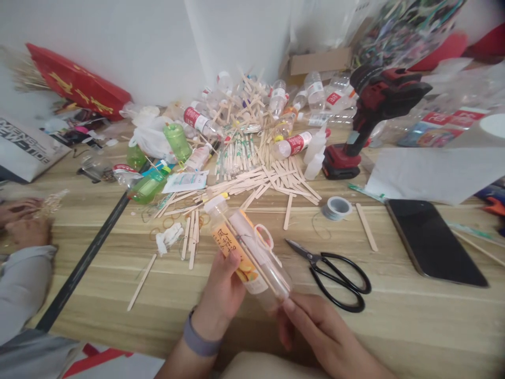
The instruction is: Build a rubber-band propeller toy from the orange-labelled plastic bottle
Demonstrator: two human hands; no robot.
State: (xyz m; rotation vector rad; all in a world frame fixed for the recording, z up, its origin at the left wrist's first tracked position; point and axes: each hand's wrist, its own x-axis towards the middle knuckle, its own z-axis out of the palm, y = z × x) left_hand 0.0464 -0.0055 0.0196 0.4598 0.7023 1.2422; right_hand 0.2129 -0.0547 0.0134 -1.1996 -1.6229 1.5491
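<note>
My left hand is wrapped around a clear plastic bottle with an orange fruit label, held tilted above the table's front. Its white cap points away, up and to the left. Along the bottle's right side lies a clear curved plastic piece with a white loop of cord or strip on it. My right hand pinches the near end of this plastic; whether it grips both pieces is hidden. Black-handled scissors rest on the table just right of the bottle, blades pointing up-left.
Wooden craft sticks lie heaped ahead, with plastic bottles behind. A red cordless drill stands at right, near a tape roll and a phone. Another person's hands are at far left, beyond a black strip.
</note>
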